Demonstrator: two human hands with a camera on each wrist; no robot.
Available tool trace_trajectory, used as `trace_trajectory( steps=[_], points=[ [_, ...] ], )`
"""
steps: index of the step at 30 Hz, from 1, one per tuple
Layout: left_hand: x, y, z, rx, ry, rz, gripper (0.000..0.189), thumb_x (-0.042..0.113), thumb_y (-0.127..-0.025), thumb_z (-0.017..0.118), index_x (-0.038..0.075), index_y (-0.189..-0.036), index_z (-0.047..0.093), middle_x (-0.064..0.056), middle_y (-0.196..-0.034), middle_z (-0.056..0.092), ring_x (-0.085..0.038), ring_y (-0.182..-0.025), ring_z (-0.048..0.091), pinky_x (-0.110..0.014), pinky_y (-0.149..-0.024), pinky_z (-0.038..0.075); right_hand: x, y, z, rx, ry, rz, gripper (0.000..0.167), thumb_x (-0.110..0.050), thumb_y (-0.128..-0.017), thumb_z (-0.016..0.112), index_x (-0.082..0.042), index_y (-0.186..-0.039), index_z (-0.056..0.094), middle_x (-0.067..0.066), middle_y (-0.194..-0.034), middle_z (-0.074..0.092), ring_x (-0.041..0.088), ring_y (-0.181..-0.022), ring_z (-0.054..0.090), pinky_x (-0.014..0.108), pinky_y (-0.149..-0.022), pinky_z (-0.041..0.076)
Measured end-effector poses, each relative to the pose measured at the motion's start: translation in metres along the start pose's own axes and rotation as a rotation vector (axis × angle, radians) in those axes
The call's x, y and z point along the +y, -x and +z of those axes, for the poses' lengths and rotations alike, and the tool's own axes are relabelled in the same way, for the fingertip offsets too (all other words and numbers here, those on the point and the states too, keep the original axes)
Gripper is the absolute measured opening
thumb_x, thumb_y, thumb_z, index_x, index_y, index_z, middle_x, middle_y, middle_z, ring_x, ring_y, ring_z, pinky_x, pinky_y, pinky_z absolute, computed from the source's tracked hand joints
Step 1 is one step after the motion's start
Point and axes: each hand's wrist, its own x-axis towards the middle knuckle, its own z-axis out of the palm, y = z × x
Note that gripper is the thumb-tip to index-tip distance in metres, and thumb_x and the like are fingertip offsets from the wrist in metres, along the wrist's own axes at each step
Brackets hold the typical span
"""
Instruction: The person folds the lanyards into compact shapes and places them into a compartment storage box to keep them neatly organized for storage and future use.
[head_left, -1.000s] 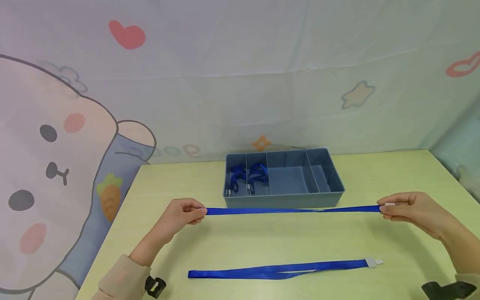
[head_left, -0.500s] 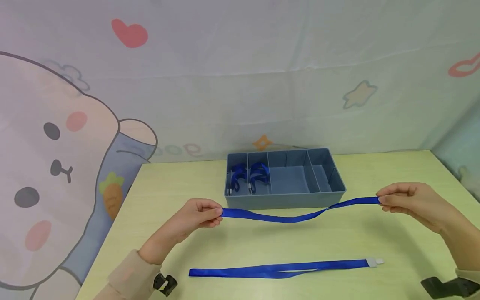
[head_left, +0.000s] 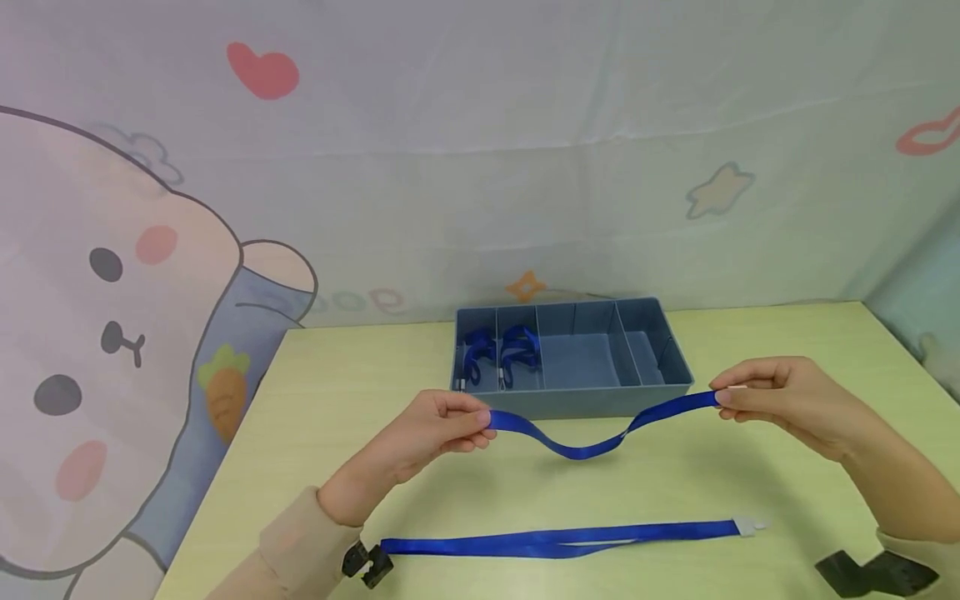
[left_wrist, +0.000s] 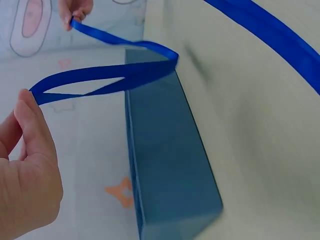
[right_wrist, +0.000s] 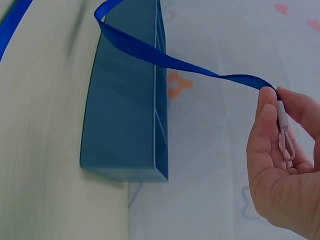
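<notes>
A blue lanyard (head_left: 581,452) sags in a twisted curve between both hands, held above the table just in front of the divided box. My left hand (head_left: 431,433) pinches its looped end between thumb and fingers. At the other end my right hand (head_left: 795,404) pinches the strap; in the right wrist view the white clip (right_wrist: 283,125) hangs inside that palm. Nearer to me a second blue lanyard (head_left: 555,542) lies stretched out on the table, its white clip (head_left: 745,527) to the right.
The grey-blue compartment box (head_left: 570,404) stands at the table's back. Its two left compartments each hold a bundled blue lanyard (head_left: 480,346). A printed cloth (head_left: 480,183) hangs behind the table (head_left: 360,367).
The hands have come closer together, the left moving right and the right moving left. The held lanyard went from taut to sagging. The lanyard on the table stays put.
</notes>
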Motion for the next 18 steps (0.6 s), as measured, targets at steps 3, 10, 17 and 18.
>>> trace_trajectory(
  steps=[3, 10, 17, 18],
  points=[
    [0.006, -0.004, 0.013, -0.031, 0.038, 0.004, 0.028, 0.001, -0.091, 0.056, -0.017, -0.113, 0.055, -0.003, -0.083, 0.070, -0.010, -0.078, 0.067, -0.021, -0.074, 0.053, -0.005, -0.003, 0.008, -0.005, 0.046, -0.001, 0.029, 0.006, -0.092, 0.050, -0.014, -0.097, 0.071, 0.001, -0.084, 0.070, 0.015, -0.079, 0.066, 0.025, -0.075, 0.054],
    [0.015, -0.014, 0.038, -0.061, 0.071, -0.015, 0.031, -0.002, -0.091, 0.056, -0.016, -0.118, 0.053, -0.012, -0.092, 0.069, -0.014, -0.084, 0.068, -0.028, -0.082, 0.052, -0.013, -0.013, 0.033, -0.002, 0.114, 0.026, 0.023, 0.000, -0.092, 0.055, -0.017, -0.096, 0.071, -0.001, -0.083, 0.070, 0.016, -0.081, 0.067, 0.024, -0.076, 0.053],
    [0.015, -0.025, 0.058, -0.047, 0.109, -0.049, 0.029, -0.001, -0.090, 0.058, -0.013, -0.116, 0.058, -0.013, -0.092, 0.069, -0.014, -0.081, 0.068, -0.027, -0.082, 0.052, -0.022, -0.026, 0.061, -0.034, 0.078, 0.025, 0.019, -0.003, -0.090, 0.058, -0.016, -0.095, 0.071, -0.001, -0.083, 0.069, 0.018, -0.083, 0.067, 0.027, -0.077, 0.053],
    [0.014, -0.026, 0.061, -0.042, 0.108, -0.049, 0.028, -0.001, -0.089, 0.059, -0.012, -0.115, 0.058, -0.014, -0.093, 0.069, -0.015, -0.081, 0.068, -0.027, -0.082, 0.052, -0.023, -0.027, 0.065, -0.032, 0.080, 0.024, 0.018, -0.003, -0.090, 0.059, -0.016, -0.095, 0.071, -0.001, -0.082, 0.069, 0.018, -0.083, 0.067, 0.028, -0.077, 0.054]
  ],
)
